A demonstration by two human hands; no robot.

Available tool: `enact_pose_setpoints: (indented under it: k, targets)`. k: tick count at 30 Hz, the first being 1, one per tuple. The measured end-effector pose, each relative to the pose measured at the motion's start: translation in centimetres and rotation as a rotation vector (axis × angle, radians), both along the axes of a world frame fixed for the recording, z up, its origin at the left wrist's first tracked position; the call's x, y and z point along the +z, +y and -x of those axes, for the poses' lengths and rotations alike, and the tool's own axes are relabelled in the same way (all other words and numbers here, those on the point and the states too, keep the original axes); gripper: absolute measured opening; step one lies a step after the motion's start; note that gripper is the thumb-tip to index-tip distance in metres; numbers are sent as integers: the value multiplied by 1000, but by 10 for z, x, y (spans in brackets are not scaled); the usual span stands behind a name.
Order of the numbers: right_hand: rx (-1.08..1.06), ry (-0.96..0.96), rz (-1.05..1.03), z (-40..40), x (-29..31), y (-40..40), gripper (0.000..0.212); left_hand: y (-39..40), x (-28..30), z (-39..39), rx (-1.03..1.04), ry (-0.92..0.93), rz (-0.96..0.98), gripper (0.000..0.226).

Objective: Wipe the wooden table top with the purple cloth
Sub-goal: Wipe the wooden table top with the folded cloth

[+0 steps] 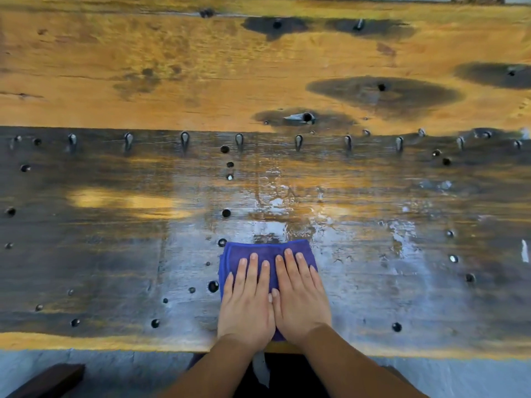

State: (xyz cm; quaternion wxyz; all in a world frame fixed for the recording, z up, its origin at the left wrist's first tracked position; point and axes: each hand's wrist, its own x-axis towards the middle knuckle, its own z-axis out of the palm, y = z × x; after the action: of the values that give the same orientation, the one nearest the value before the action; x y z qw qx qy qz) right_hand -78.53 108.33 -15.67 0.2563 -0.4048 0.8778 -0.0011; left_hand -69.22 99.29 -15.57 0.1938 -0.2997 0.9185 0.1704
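The cloth [265, 254] lies flat on the table [115, 268], at the lower centre of the frame, close to the near edge. Both hands press on it side by side: the left hand [247, 305] covers its left part and the right hand [301, 300] its right part. The fingers of both are straight and spread a little, palms down, so neither hand grips the cloth; they only push it flat. The thumbs touch at the middle.

The wood around and above the cloth shines wet, with pale streaks toward the centre and the right of the frame. The upper half looks dry and orange. Small dark holes [213, 286] are scattered near the cloth.

I judge that the wiping is in progress and only part of the top is done. The next move probably needs steady pressure from both palms, sliding the cloth to the dry parts at left and far up.
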Motion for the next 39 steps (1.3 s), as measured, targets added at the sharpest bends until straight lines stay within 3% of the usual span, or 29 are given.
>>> enact_pose_setpoints:
  k: [16, 33, 39]
  targets:
    - [-87, 80, 21, 130, -31, -123, 62, -130, -30, 133, -45, 107, 25, 57]
    - [-75, 303, 218, 413, -38, -374, 63, -376, -46, 413, -48, 306, 287, 58]
    - [-81, 389, 286, 470, -43, -426, 64, -435, -47, 472, -94, 363, 343, 59]
